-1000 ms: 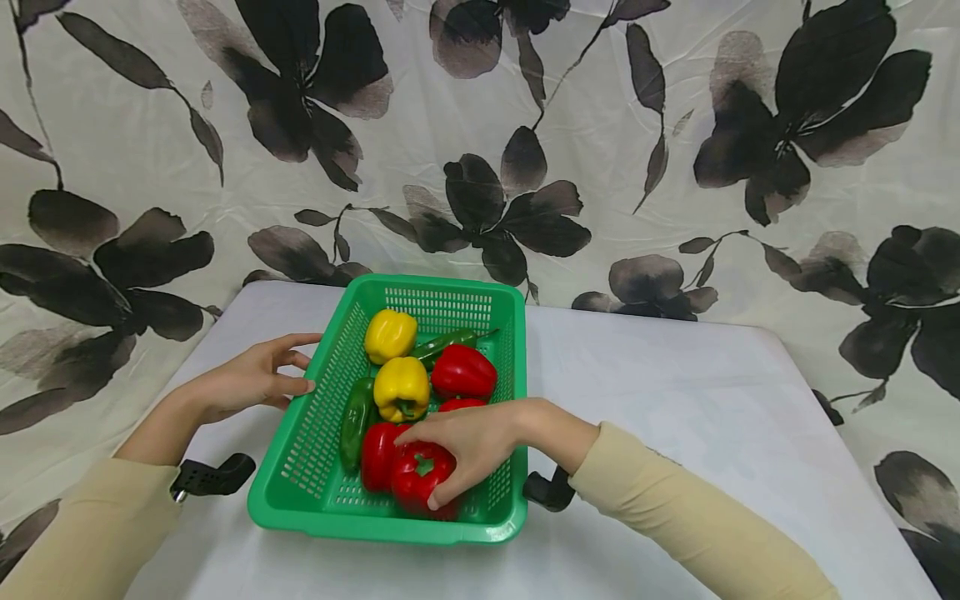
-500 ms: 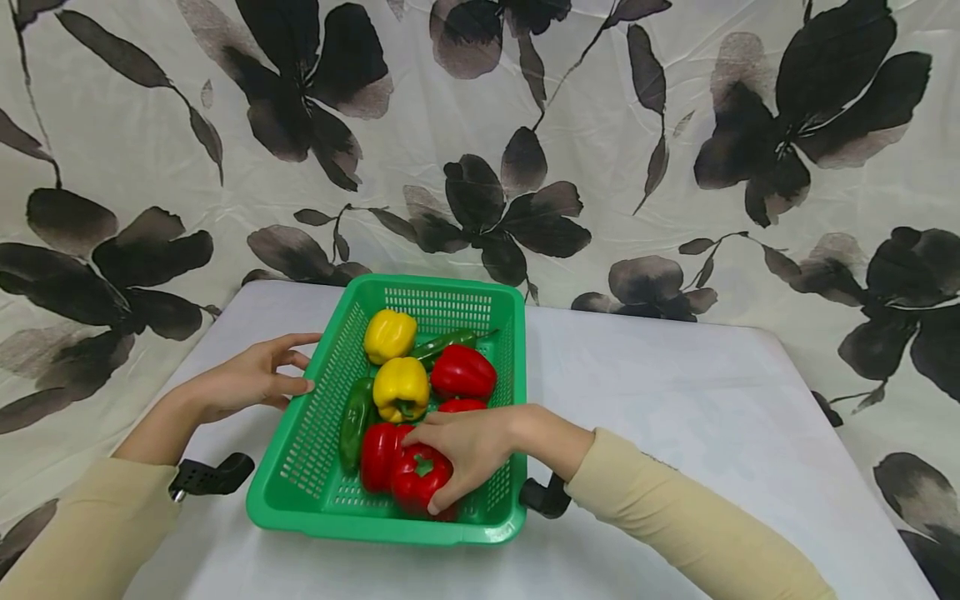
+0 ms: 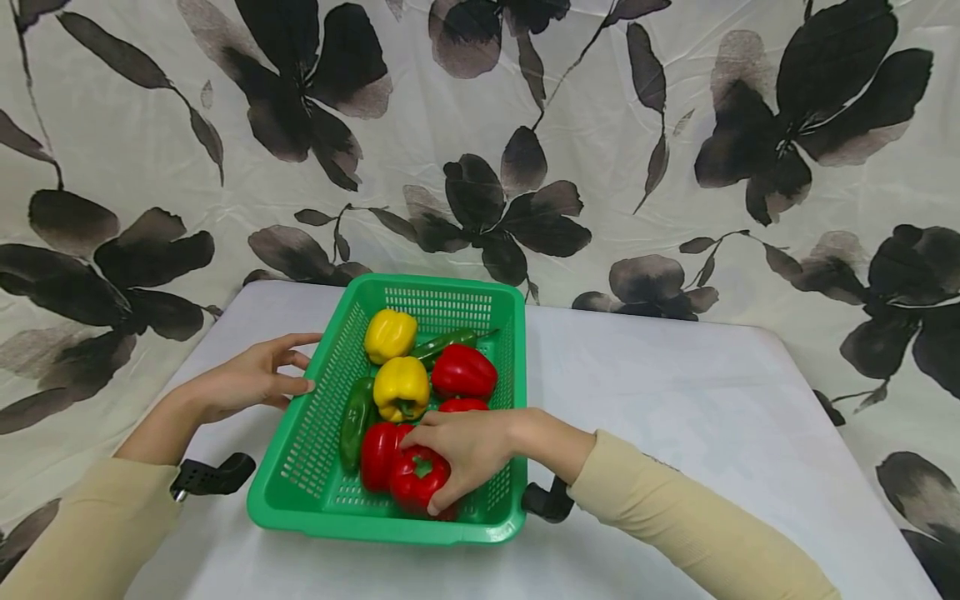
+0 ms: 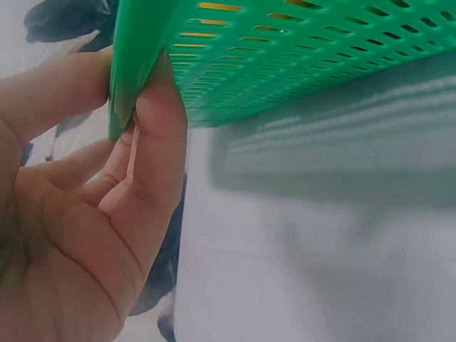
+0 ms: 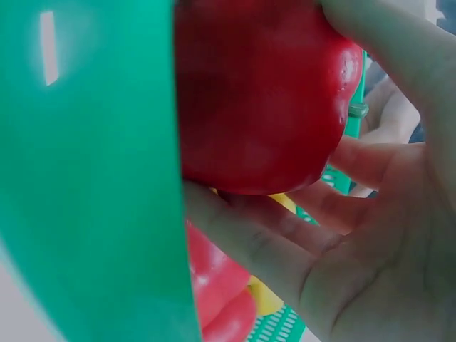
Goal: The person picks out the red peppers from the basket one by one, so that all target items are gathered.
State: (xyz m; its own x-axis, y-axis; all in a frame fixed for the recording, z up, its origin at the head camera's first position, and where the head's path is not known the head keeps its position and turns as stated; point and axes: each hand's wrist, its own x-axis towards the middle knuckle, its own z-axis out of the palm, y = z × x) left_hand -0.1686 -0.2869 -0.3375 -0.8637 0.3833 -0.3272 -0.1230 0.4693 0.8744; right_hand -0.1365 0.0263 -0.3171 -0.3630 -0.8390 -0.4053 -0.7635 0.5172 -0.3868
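In the head view, a green plastic basket (image 3: 288,521) stands on the table with peppers in it. My left hand (image 3: 243,382) pinches its left rim; the left wrist view has thumb and fingers (image 4: 160,135) on either side of that rim. Inside the near right part, my right hand (image 3: 472,450) grips a red bell pepper (image 3: 414,481), thumb at its near side and fingers over its far side. The right wrist view shows this pepper's smooth side against the fingers, partly hidden by the basket wall. Another red bell pepper (image 3: 378,454) lies right beside it.
Two yellow bell peppers, one farther back (image 3: 391,336) and one nearer (image 3: 402,388), share the basket with a green pepper (image 3: 357,423), a longer green chili (image 3: 450,344) and a red bell pepper (image 3: 464,372). White cloth (image 3: 660,400) covers the table; a floral curtain hangs behind.
The right hand's fingers have shifted slightly on the red bell pepper, which has barely moved. The left hand and the basket stay put.
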